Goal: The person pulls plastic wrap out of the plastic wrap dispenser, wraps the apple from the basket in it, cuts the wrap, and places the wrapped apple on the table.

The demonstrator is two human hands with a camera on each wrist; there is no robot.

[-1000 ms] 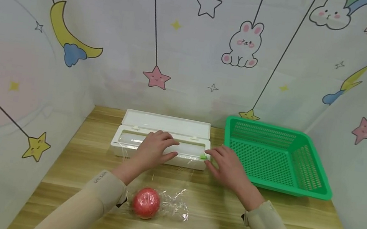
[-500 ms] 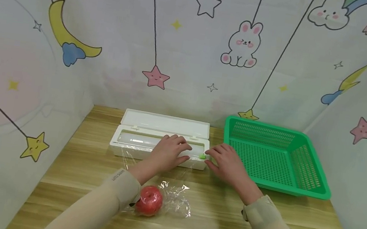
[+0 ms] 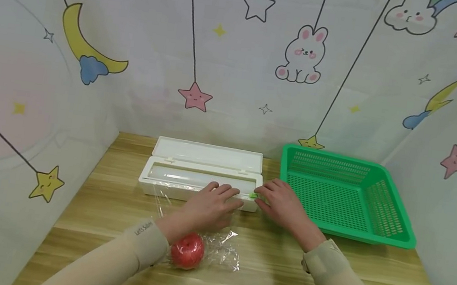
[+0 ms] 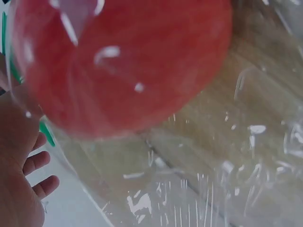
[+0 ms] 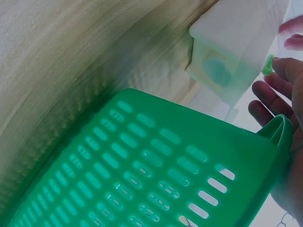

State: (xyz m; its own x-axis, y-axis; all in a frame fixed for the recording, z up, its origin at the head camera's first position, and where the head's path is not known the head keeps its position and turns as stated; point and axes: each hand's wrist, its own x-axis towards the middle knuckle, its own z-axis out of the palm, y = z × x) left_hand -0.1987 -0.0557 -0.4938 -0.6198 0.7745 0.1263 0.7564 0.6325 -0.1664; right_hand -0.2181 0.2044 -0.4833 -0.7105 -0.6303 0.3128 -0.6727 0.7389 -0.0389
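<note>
A white cling film dispenser stands with its lid raised, showing the film roll inside. Clear cling film runs from its front edge down to a red apple wrapped in film; the left forearm partly covers the apple. My left hand lies over the dispenser's front edge and the film, its fingers loosely bent. At the dispenser's right end my right hand pinches the small green slide cutter between thumb and finger, as the right wrist view shows.
A green plastic basket stands right of the dispenser, close beside my right hand. The wooden table is bounded by a white patterned cloth behind and on both sides.
My left hand has moved right along the dispenser, then down onto its front edge. The wrapped apple has shifted slightly right and back. My right hand stays at the slide cutter.
</note>
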